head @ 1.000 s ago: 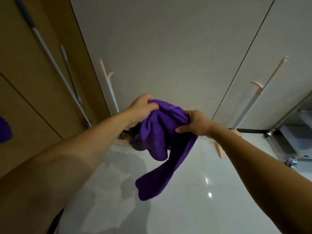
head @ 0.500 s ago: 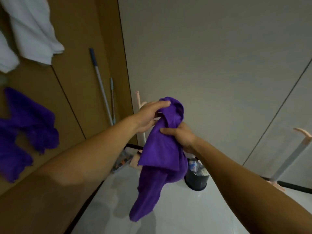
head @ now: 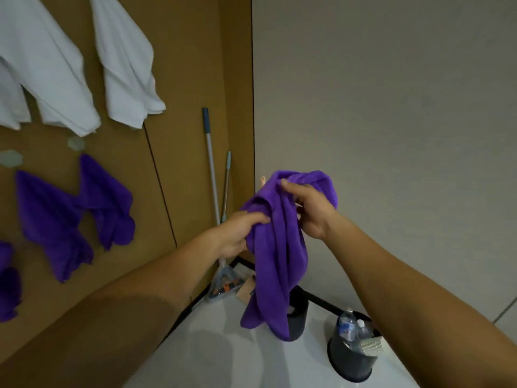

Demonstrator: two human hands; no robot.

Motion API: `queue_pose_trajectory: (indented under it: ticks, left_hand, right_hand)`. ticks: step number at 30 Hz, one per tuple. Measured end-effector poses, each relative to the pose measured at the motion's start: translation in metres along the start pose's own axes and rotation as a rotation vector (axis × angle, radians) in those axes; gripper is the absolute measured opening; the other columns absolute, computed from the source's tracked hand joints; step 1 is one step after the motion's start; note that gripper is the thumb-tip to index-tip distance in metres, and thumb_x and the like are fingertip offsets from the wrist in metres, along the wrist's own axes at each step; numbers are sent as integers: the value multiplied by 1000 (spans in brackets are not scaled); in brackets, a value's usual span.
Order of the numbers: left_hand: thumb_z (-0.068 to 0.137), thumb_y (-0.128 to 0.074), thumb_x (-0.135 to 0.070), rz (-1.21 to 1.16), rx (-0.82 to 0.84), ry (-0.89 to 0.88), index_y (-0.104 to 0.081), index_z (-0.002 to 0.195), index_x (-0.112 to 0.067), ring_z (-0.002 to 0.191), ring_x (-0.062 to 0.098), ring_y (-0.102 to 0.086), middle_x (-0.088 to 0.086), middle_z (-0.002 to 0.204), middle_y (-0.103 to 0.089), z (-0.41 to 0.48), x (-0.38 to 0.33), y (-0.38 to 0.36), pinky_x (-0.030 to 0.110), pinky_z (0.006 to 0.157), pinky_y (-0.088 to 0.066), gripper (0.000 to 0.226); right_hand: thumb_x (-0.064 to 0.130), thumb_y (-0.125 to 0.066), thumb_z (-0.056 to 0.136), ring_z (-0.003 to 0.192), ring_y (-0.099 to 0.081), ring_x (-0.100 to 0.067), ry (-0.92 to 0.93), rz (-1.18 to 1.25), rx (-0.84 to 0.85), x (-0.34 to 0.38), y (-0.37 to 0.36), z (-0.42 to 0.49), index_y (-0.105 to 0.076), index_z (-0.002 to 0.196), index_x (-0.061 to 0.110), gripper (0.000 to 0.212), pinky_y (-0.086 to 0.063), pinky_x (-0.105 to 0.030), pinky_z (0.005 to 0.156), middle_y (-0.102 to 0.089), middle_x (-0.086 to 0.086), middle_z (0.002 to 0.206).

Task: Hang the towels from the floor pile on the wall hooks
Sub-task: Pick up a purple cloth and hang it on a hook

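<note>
Brown wood-panelled wall [head: 184,79] fills the left side and meets a plain grey wall [head: 391,93] at a corner, with a glossy white floor [head: 223,359] below. White towels [head: 126,65] hang high on the brown wall. Beneath them hang 3 purple towels [head: 50,222], the leftmost cut off by the edge of view. 2 pale hexagonal hooks [head: 75,143] show on the panel between the white row and the purple row. 2 mop handles [head: 210,163] lean in the corner. At centre, a bunched purple towel [head: 277,247] is held up in the air in front of the corner, well clear of the floor. Its loose end hangs down in front of a black bin [head: 298,317]. The left hand [head: 237,233] grips the towel's left fold, fingers [head: 257,219] curled over the cloth. The right hand [head: 313,211] grips the gathered top, fingers [head: 291,184] hooked into the bunch. Further right, a second black bin [head: 349,362] stands on the floor, holding plastic bottles [head: 345,326] and a stack of paper cups [head: 370,345].
</note>
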State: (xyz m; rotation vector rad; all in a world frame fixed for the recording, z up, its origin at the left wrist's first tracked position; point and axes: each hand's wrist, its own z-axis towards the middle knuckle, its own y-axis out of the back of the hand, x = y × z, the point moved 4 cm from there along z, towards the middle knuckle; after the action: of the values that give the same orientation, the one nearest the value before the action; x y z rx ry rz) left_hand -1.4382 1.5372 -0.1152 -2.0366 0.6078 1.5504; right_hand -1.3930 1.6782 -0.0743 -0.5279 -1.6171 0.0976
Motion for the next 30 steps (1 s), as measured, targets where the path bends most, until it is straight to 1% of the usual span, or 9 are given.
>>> queue_pose_trajectory:
  ticks: [4,6,9,14,16,19,22,25,30]
  left_hand:
    - [90,-57,-10,-150,-62,-27,-62,116,-7,78,22,-68,12,93,-70,6,-28,1,34,76,-56,27]
    - [86,-62,-2,-115,-71,15,-61,118,-2,88,27,-68,17,102,-69,9,-26,9,34,79,-58,32]
    - [82,-61,6,-42,-161,106,-62,118,-1,101,31,-65,19,113,-66,15,-6,38,40,88,-54,36]
    - [77,-63,-4,321,-531,137,-65,73,-3,50,18,-63,10,64,-65,20,10,113,26,47,-48,5]
    - [77,-65,-10,554,-599,161,-62,63,-6,48,16,-58,6,58,-62,22,8,143,24,44,-44,15]
    - [81,-63,-12,423,-537,242,-68,79,-1,67,25,-66,16,82,-70,26,11,174,39,70,-57,12]
    - [82,-70,-27,139,-317,321,-64,116,-3,110,33,-61,19,120,-65,21,13,190,46,101,-46,42]
    - [80,-72,-35,-26,-179,311,-58,127,-7,123,32,-54,16,129,-60,19,9,210,42,101,-47,57]
    - [78,-73,-25,-89,-172,320,-62,124,-7,113,29,-61,15,124,-63,14,-9,244,42,103,-44,51]
  right_hand:
    - [24,-62,91,78,-70,-23,-191,-86,118,-24,3,2,-66,114,5,30,-58,-30,64,-72,-13,95]
    - [18,-58,94,74,-68,-23,-180,-84,40,-24,4,11,-62,117,-4,31,-59,-30,61,-70,-16,92]
    - [15,-56,96,66,-66,-20,-93,-35,-67,-16,7,30,-64,100,-2,19,-58,-27,56,-69,-14,83]
    - [13,-63,91,70,-68,-22,-80,-146,-52,-11,4,58,-65,97,0,15,-57,-30,61,-70,-14,85]
    - [10,-65,89,65,-64,-22,-78,-169,-82,-10,-1,68,-65,96,-2,14,-53,-28,54,-68,-14,81]
    - [13,-65,89,61,-55,-18,-24,-206,-137,-2,-11,87,-63,87,2,12,-41,-27,49,-61,-10,76]
    - [14,-60,93,71,-63,-20,30,-36,-134,4,-28,107,-63,91,1,13,-54,-29,58,-66,-12,84]
    - [17,-56,97,69,-60,-17,87,17,-134,8,-44,130,-58,96,4,14,-55,-27,56,-60,-10,83]
    - [29,-48,100,81,-53,-18,256,-280,-254,2,-50,173,-53,97,8,22,-46,-37,75,-55,-8,88]
